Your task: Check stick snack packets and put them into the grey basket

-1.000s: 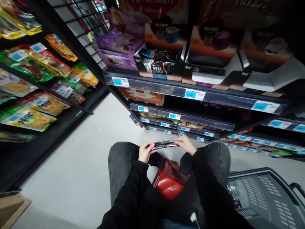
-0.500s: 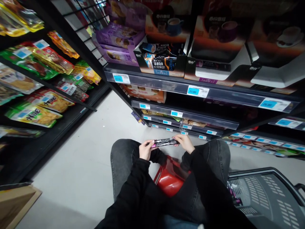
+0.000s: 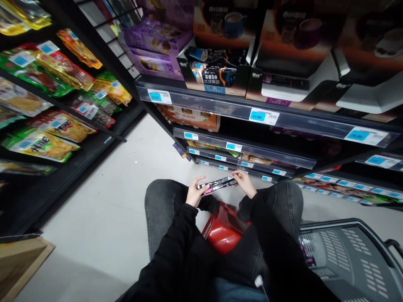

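Note:
Between my hands, above my lap, are slim black stick sachets (image 3: 218,183) with a pink patch at the left end. They look like coffee sticks, lying close together, and I cannot tell how many there are. My left hand (image 3: 195,193) grips the left end under its thumb, with one finger lifted off. At the other end, which sits slightly higher, my right hand (image 3: 244,183) pinches the sachets between thumb and fingers. Below them a shiny red object (image 3: 227,235) rests between my legs.
A shelf rack (image 3: 201,96) with coffee boxes (image 3: 220,25) and price tags stands ahead. Bagged snacks (image 3: 44,144) fill the left rack. A grey basket (image 3: 343,251) holding some pink-and-black packets is at the right. A cardboard box (image 3: 25,264) sits at lower left.
The sachets have tilted, their right end rising and left end dropping slightly. One finger of my left hand has lifted away. My right hand has moved up a little.

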### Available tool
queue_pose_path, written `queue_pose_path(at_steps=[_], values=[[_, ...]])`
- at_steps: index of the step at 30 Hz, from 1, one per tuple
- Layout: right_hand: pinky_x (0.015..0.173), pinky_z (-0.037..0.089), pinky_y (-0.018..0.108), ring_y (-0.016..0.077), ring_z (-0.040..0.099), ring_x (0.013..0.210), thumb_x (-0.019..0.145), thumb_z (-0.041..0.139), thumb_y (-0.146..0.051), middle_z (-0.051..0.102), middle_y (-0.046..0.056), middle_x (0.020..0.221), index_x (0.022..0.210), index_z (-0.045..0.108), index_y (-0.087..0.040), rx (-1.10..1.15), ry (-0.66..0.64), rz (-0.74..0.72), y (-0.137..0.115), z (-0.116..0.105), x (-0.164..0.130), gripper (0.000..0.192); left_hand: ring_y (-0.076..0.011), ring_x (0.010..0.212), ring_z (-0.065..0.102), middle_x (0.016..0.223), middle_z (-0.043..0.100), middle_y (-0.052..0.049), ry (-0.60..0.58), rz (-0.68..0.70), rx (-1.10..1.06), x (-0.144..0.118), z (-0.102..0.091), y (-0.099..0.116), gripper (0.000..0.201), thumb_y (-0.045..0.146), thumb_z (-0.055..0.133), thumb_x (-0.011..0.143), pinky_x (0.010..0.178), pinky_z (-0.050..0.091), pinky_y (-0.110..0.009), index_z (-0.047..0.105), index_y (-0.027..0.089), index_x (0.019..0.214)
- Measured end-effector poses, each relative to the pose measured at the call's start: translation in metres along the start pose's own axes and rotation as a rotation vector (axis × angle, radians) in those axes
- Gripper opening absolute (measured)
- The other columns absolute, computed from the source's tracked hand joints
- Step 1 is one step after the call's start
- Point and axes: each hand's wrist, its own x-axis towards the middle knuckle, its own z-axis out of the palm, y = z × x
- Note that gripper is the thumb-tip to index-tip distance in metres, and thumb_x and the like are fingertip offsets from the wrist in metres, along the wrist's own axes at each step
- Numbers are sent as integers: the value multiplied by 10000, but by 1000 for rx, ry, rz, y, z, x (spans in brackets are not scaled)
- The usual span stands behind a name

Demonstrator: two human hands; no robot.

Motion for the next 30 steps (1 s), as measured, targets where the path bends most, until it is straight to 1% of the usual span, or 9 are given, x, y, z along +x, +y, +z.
queue_pose_path(at_steps=[4,9,11,14,16,18,22,26,30], values=[[508,528,273,135,573,628,586,692,-334,531,2,784,853,565,-190,-56,-16,-27,-3,-6,-2,329,-161,594,625,717,593,-9,-196,-39,97,-2,2,-5,587,265,758,546,620,557,-353,549,118,1075],[481,450,231,108,516,573,610,663,-334,508,-20,714,807,551,-185,-173,-82,-40,-1,-6,-2,271,-153,618,613,820,595,-34,-351,-130,245,-5,3,-9,611,235,759,542,607,547,-349,566,150,1117],[546,431,230,102,497,596,620,650,-309,505,-28,700,768,549,-179,-248,-119,-89,1,-5,-2,221,-155,606,602,814,614,-54,-403,-176,353,-5,3,-9,514,258,745,562,585,531,-331,613,121,1039],[671,402,236,105,483,680,642,626,-266,509,-32,717,740,539,-175,-353,-173,-181,3,-4,-2,160,-150,592,578,712,630,-60,-422,-116,536,-5,4,-9,322,290,716,596,585,482,-269,675,72,830],[710,388,241,111,481,712,663,607,-260,514,-29,741,760,530,-177,-369,-203,-205,3,-4,-2,150,-144,602,563,664,628,-49,-412,-41,602,-4,4,-8,266,294,701,612,586,448,-237,686,72,757],[728,382,247,119,486,736,681,596,-264,521,-22,759,775,527,-177,-371,-227,-221,3,-4,-2,145,-127,573,537,620,619,-34,-427,-36,620,-3,4,-7,247,307,685,627,560,419,-221,689,81,724],[749,389,266,138,515,768,738,552,-293,559,8,785,777,547,-170,-362,-259,-248,3,-3,-1,129,-95,497,481,517,569,-2,-470,-123,622,-1,2,-7,271,343,689,611,503,368,-205,664,75,643],[764,409,288,155,555,787,778,514,-352,608,40,804,784,586,-164,-305,-295,-235,3,0,0,202,-87,487,479,509,565,8,-543,-203,606,-2,1,-5,278,350,726,555,497,361,-199,647,89,610],[769,426,298,165,581,800,769,534,-370,642,58,819,777,621,-158,-264,-331,-200,4,7,-2,229,-65,423,455,537,583,8,-603,-335,561,-6,5,-5,318,313,764,504,412,293,-178,656,92,704]])
